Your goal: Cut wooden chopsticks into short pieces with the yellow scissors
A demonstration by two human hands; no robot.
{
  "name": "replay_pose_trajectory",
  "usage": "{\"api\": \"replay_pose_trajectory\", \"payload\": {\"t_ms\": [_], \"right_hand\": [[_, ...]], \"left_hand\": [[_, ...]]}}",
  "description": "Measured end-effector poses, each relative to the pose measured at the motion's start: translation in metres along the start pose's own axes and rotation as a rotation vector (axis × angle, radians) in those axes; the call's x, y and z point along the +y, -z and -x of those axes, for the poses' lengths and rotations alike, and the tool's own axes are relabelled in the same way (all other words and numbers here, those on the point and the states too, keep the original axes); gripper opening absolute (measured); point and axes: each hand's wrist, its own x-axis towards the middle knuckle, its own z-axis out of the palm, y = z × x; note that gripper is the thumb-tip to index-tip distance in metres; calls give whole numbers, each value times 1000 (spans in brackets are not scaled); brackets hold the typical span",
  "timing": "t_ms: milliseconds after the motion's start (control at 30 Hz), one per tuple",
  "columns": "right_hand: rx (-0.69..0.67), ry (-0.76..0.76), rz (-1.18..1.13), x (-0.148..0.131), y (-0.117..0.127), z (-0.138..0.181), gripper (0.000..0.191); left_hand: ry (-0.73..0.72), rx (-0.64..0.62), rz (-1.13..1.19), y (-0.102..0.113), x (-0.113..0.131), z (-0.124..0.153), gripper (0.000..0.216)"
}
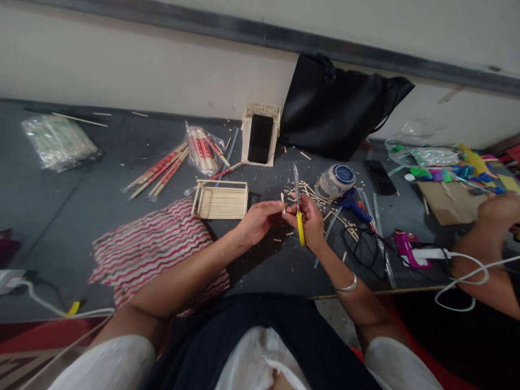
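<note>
My left hand pinches a short piece of wooden stick upright between thumb and fingertips. Close beside it, my right hand is closed around scissors with yellow handles, their blades pointing away from me. Right fingertips come close to the stick piece; whether they also touch it I cannot tell. Left of my hands sits a small tray-like frame built of wooden sticks. Cut stick pieces lie scattered beyond and to the right of my hands.
A jar, a blue glue gun and its black cable lie to the right. Chopstick packets, a phone and a black bag are at the back. Striped cloth lies left; another person's arm is at right.
</note>
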Motion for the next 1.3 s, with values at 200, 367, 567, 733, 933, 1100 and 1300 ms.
{"api": "replay_pose_trajectory", "payload": {"t_ms": [200,367,567,733,933,1100,1300], "right_hand": [[12,-17,-34,2,-1,0,61],[-8,3,-13,1,3,-3,58],[-6,37,3,2,0,-2,55],[19,41,35,0,-2,-1,52],[-39,55,127,-12,11,-3,48],[-63,48,96,-23,12,-4,49],[1,-29,-3,-39,1,-5,55]], "left_hand": [[-44,18,-42,1,-1,1,13],[-87,63,-58,-1,3,2,9],[-91,103,-41,-4,5,1,9],[-134,135,-82,-7,7,4,9],[-422,71,-325,-9,24,9,13],[-544,85,-619,-8,34,13,8],[-594,27,-902,-12,30,19,20]]}}
